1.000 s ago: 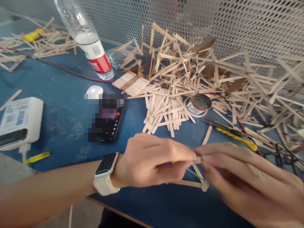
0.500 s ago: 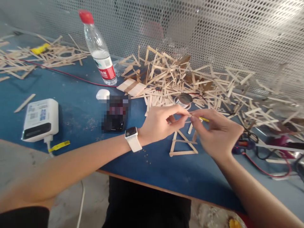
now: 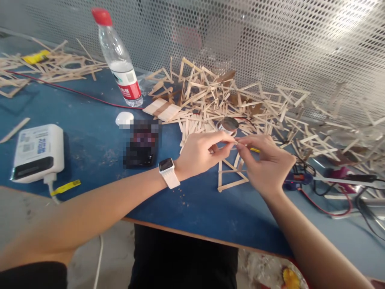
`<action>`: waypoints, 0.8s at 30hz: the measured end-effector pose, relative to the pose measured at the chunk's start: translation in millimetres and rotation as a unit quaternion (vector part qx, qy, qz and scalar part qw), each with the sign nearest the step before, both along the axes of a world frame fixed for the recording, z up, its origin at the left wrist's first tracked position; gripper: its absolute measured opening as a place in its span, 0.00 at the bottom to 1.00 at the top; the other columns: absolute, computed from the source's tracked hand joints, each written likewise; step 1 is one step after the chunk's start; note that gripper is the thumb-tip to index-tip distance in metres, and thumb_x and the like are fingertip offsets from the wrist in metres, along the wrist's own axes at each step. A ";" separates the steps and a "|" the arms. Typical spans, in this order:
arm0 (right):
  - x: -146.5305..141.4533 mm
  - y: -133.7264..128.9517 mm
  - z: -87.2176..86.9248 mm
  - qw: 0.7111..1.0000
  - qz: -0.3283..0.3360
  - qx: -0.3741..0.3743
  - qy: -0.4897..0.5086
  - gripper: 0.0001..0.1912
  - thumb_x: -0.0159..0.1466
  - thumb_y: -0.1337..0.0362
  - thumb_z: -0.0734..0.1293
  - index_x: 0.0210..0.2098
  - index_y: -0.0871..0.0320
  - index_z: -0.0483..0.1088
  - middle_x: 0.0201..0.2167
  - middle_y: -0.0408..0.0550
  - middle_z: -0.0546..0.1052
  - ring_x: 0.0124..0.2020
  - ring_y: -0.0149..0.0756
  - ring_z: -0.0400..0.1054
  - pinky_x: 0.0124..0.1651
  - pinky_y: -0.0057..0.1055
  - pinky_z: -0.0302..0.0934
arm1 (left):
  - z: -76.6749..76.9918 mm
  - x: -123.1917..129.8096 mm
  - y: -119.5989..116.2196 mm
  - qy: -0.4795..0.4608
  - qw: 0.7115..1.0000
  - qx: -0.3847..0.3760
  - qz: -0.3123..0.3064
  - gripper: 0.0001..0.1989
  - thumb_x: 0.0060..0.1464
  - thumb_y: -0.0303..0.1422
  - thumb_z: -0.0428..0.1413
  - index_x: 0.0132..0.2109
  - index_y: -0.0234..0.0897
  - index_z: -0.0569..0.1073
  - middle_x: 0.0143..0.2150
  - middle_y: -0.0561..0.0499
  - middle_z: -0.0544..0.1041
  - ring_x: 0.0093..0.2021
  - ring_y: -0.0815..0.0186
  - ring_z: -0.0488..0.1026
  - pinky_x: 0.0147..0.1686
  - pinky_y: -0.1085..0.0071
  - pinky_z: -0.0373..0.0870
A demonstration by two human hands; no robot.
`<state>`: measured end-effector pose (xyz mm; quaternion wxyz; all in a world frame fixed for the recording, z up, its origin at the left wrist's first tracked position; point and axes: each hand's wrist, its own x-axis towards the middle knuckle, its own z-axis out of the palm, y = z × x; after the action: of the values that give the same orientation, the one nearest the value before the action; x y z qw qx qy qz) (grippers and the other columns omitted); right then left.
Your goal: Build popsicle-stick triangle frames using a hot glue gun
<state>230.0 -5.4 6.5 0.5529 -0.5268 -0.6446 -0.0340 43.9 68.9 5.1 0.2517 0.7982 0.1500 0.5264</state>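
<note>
Both of my hands meet above the blue table, their fingertips pinched together. My left hand (image 3: pixel 203 154), with a white-strapped watch (image 3: pixel 169 172) on its wrist, is closed with thumb and index finger touching the right fingertips. My right hand (image 3: pixel 266 164) is closed in a like pinch. Below the fingers shows a small frame of wooden craft sticks (image 3: pixel 233 185), triangular with a crossbar. It appears to be held at its upper part, which the hands cover. The exact spot pinched is too small to make out. A small open tin (image 3: pixel 229 125) stands just behind the fingertips.
A large heap of craft sticks (image 3: pixel 207 94) lies along the perforated metal panel (image 3: pixel 270 36). A water bottle (image 3: pixel 123 68), a phone (image 3: pixel 141 144), a white case (image 3: pixel 124 119) and a white box with a cable (image 3: pixel 39 150) are leftward. A glue gun (image 3: pixel 297 180) with wires lies right.
The stick frame has turned slightly, its lower bar now slanting up to the right. My hands stay pinched together. The whole view has shifted a little, with the background moving left.
</note>
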 end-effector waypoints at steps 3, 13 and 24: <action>-0.4 -1.4 0.4 1.000 0.002 -0.005 -0.005 0.04 0.69 0.64 0.75 0.39 0.48 0.84 0.37 0.44 0.87 0.41 0.43 0.81 0.51 0.47 0.74 | -0.5 -1.4 -0.6 0.000 1.000 -0.003 -0.002 0.02 0.68 0.26 0.63 0.44 0.37 0.82 0.40 0.54 0.88 0.27 0.77 0.79 0.32 0.80 0.73; -3.4 -1.1 -1.8 0.999 0.000 0.043 0.021 0.05 0.67 0.67 0.78 0.39 0.48 0.84 0.39 0.44 0.85 0.37 0.37 0.79 0.34 0.36 0.70 | -1.0 0.7 -3.9 -0.014 0.998 -0.057 -0.011 0.03 0.69 0.32 0.64 0.44 0.39 0.83 0.37 0.53 0.87 0.26 0.74 0.80 0.27 0.77 0.75; -8.2 -7.3 -3.2 0.996 0.046 -0.011 0.073 0.07 0.70 0.67 0.73 0.43 0.49 0.84 0.42 0.45 0.87 0.42 0.39 0.83 0.44 0.39 0.81 | -2.2 2.7 -5.7 -0.004 0.997 -0.071 0.004 0.04 0.69 0.34 0.65 0.44 0.40 0.83 0.37 0.54 0.88 0.25 0.71 0.82 0.24 0.76 0.77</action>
<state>221.9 -12.7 3.4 0.5941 -0.5034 -0.6262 0.0371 46.6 63.2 2.9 0.3060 0.7757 0.1897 0.5183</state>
